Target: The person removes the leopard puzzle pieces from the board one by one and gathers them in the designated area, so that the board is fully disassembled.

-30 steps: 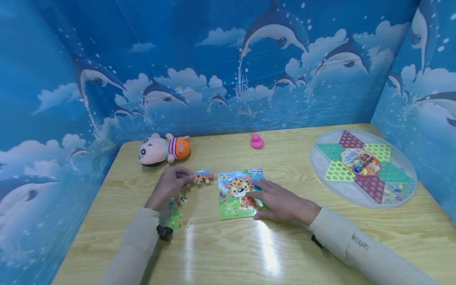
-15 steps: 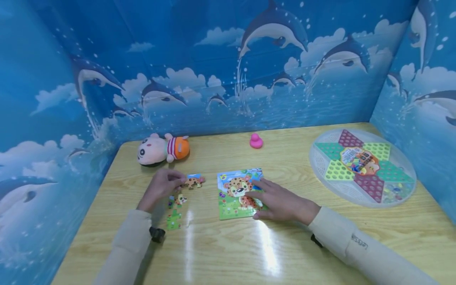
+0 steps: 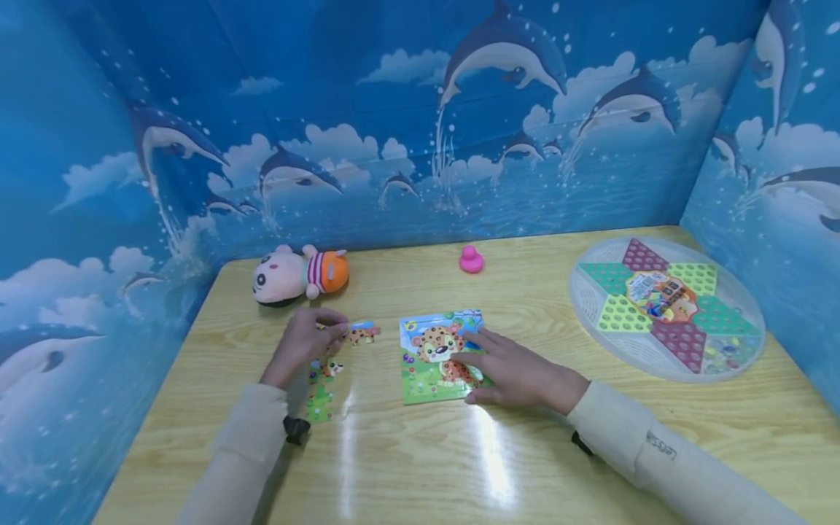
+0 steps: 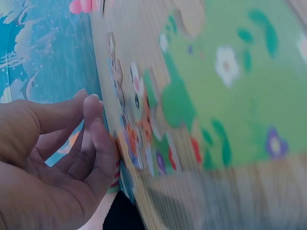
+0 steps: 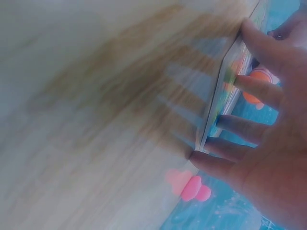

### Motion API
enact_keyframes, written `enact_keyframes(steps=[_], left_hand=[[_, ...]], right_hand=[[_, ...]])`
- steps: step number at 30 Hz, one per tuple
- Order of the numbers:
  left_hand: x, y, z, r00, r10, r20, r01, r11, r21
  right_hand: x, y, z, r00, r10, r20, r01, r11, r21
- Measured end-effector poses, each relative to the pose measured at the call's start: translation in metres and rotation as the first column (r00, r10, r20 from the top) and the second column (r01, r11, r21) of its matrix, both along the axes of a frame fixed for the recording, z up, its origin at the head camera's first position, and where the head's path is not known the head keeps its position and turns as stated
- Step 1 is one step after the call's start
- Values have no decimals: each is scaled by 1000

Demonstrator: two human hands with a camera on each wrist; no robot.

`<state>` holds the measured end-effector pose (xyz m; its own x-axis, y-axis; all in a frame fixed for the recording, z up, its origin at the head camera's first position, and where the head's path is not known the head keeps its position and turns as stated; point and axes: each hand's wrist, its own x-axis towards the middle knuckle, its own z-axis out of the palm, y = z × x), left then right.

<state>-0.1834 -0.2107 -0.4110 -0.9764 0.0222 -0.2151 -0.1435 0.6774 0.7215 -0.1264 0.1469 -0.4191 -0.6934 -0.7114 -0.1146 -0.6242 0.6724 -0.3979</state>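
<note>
Several puzzle pieces (image 3: 319, 410) are lying on the table (image 3: 407, 467) near the left hand (image 3: 308, 339), whose fingertips are meeting its thumb; whether they're pinching one, I can't tell. The right hand (image 3: 515, 370) is resting, fingers spread, on the leopard board (image 3: 433, 390).

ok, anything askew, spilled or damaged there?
Nothing looks spilled or damaged. Only the plush doll seems slightly off: it lies down at the back left of the table instead of sitting up. The visible puzzle pieces left of the picture board look intact.
</note>
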Motion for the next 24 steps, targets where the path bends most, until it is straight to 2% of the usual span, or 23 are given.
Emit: enact_keyframes(steps=[8, 12, 20, 24], left_hand=[[-1, 13, -2, 999, -49, -20, 49, 998, -31], [0, 22, -2, 996, -88, -31, 88, 996, -9], [-2, 54, 1, 977, -204, -67, 200, 977, -68], [-1, 75, -1, 960, -264, -90, 257, 963, -79]], right_hand=[[2, 8, 2, 1000, -21, -12, 21, 1000, 7], [4, 17, 2, 999, -45, -6, 45, 999, -3], [10, 31, 3, 997, -72, 9, 72, 997, -21], [14, 33, 7, 997, -71, -11, 71, 997, -35]])
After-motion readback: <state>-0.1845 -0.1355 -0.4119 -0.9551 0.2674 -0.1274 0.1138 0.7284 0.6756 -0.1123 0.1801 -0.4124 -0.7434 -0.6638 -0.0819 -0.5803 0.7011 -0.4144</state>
